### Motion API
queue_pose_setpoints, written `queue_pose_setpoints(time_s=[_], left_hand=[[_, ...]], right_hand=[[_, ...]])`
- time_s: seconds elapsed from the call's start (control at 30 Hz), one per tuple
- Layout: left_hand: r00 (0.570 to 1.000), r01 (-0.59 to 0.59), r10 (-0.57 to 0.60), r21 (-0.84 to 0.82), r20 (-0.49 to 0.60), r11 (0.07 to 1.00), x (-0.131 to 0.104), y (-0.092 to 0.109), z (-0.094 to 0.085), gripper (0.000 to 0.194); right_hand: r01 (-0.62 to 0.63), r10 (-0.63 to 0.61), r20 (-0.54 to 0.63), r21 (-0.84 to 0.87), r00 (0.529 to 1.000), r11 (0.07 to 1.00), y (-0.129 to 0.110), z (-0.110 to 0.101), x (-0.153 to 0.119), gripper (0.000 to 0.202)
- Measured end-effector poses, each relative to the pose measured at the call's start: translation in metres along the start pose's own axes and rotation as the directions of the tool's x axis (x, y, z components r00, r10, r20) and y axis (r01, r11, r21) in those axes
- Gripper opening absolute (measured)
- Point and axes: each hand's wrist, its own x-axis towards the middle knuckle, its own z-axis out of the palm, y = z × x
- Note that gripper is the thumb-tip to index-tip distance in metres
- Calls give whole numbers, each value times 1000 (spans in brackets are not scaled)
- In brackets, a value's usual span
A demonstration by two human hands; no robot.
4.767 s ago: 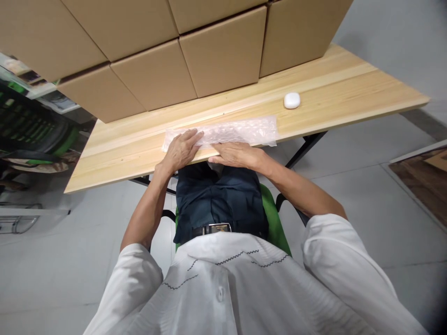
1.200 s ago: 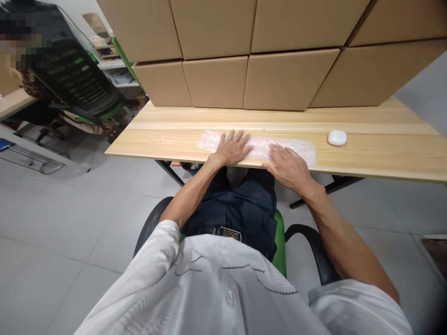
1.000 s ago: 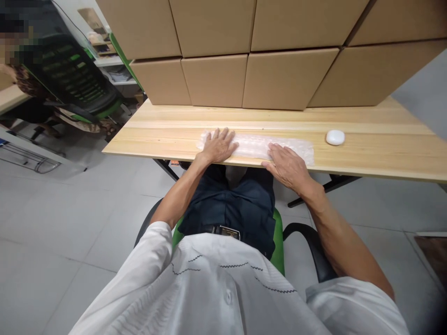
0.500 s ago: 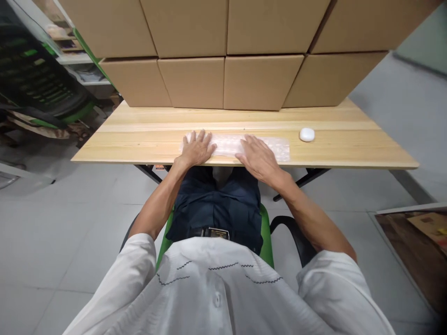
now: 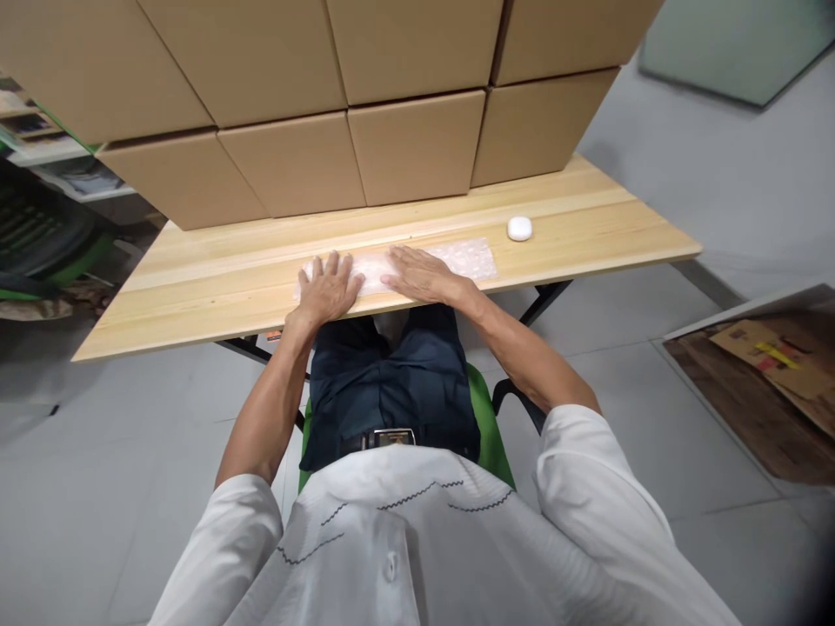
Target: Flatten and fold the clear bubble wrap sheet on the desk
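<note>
A flat strip of clear bubble wrap (image 5: 462,256) lies along the front part of the wooden table (image 5: 248,287). On its left end rests my left hand (image 5: 330,289), palm down with the fingers spread. My right hand (image 5: 417,274) lies flat on the middle of the strip, fingers stretched out towards the left. Neither hand grips anything. To the right of the wrap, apart from it, sits a small white rounded case (image 5: 519,229).
Two rows of cardboard boxes (image 5: 293,165) stand stacked along the table's back. A dark and green chair (image 5: 45,235) is at the far left. On the floor at right, flattened cardboard (image 5: 770,356) lies in a framed tray.
The view has turned, so the table appears tilted and shifted left. My right hand has slid left along the wrap, closer to my left hand, which stays on the left end.
</note>
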Motion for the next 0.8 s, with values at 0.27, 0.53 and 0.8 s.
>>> queue_pose_setpoints(time_s=[0.27, 0.53, 0.8], left_hand=[[999, 24, -26, 70, 19, 997, -2, 2, -6, 88], [1000, -7, 7, 18, -16, 1000, 1, -1, -3, 83], [999, 42, -42, 8, 3, 999, 0, 1, -6, 88]], right_hand=[[-59, 61, -91, 23, 994, 998, 43, -3, -20, 100], [-107, 106, -153, -4, 983, 994, 92, -2, -41, 102], [-138, 129, -196, -34, 972, 990, 102, 1, -50, 97]])
